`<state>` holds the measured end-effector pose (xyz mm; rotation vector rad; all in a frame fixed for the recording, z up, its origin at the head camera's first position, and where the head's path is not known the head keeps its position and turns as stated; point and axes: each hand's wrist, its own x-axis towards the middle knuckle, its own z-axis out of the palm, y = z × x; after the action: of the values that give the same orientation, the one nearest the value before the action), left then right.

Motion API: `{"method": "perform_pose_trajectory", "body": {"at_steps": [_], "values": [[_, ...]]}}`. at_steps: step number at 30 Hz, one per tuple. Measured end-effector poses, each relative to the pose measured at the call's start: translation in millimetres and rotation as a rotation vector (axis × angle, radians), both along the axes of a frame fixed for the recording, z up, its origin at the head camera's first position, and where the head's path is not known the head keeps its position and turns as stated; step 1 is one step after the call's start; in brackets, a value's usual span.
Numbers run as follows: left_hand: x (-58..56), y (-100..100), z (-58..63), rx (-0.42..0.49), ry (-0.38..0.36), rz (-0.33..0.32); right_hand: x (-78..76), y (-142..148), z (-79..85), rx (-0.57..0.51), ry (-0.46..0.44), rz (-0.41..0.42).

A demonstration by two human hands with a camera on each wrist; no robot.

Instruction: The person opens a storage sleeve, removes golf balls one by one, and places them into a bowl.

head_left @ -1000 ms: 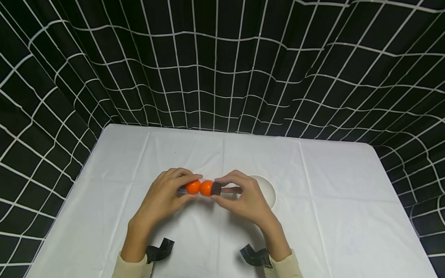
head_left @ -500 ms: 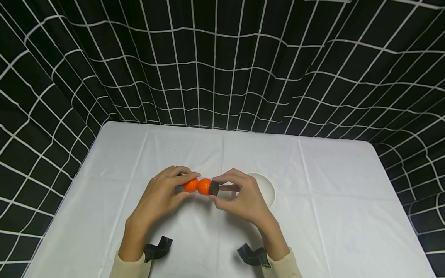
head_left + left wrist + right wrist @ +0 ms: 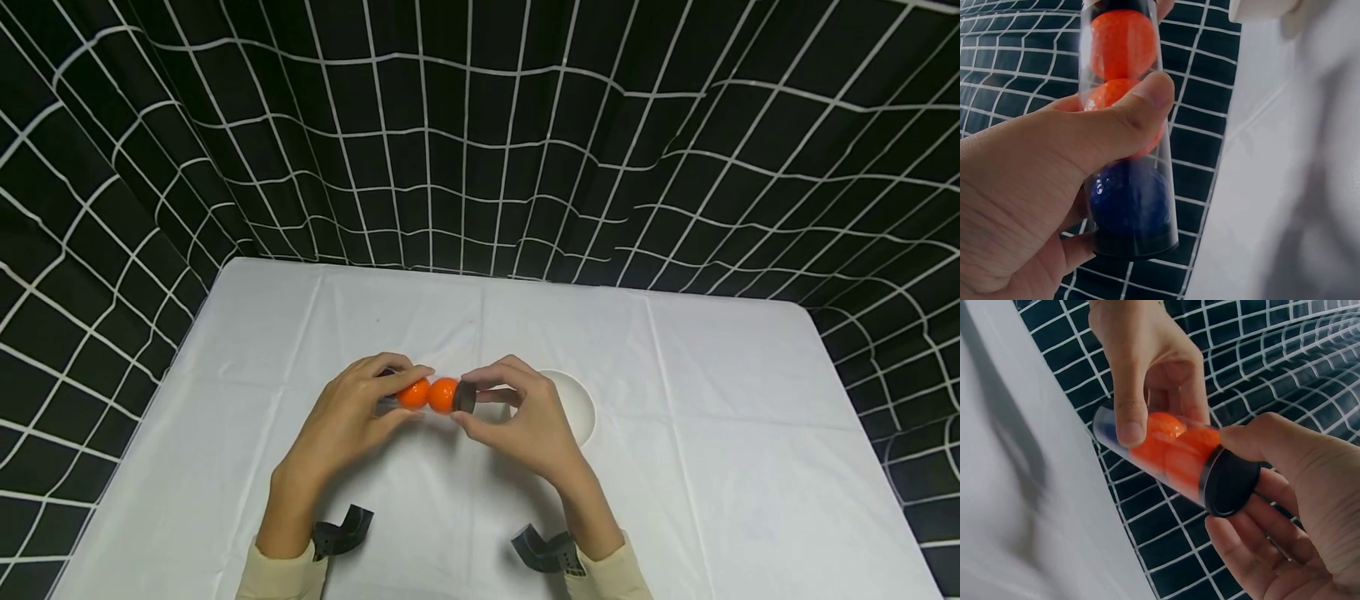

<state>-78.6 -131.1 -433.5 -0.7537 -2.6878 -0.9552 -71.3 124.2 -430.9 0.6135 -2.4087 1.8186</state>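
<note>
Clear tube [image 3: 1169,453]: held between the two hands, left of the table's centreline. Shadows on the cloth suggest it's up off the surface.
Long axis: left to right, roughly parallel to the table's far edge. Capped end faces the right edge, other end the left.
Contents: two orange balls [image 3: 1124,45] toward the right end, one blue ball [image 3: 1130,197] at the left, all in a row.
Left hand [image 3: 341,417]: wraps the tube body, thumb lying across the inner orange ball; fingers go round the far side.
Right hand [image 3: 536,425]: holds the dark cap [image 3: 1232,482], thumb on one side at its rim, fingers on the opposite side.
Key relation: cap lies directly left of the right palm, in line with the tube axis. Right hand is nearer the cap, left is nearer the blue end.
Cap fit: looks seated on the tube mouth; can't tell how tight from here.
Left end: dark closure [image 3: 1136,245] just past the blue ball.
White bowl [image 3: 576,412]: on the table [image 3: 750,492], just beyond the right hand toward the right edge, partly hidden by it.
Wrists: black mount [image 3: 343,533] on the left, matching one on the right; pale sleeves [image 3: 281,575].
Backdrop: black curtain [image 3: 450,158] with white grid, behind the far edge.
</note>
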Motion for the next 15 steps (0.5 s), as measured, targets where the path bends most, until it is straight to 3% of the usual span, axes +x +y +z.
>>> {"method": "perform_pose_trajectory", "body": {"at_steps": [8,15], "values": [[1.4,0.0,2.1,-0.036,0.014,0.022,0.3,-0.4,-0.1,0.012,-0.013,-0.001],[2.2,1.7,5.5,-0.058,0.033,-0.020,-1.6,6.6,-1.6,0.023,0.027,0.046]]}}
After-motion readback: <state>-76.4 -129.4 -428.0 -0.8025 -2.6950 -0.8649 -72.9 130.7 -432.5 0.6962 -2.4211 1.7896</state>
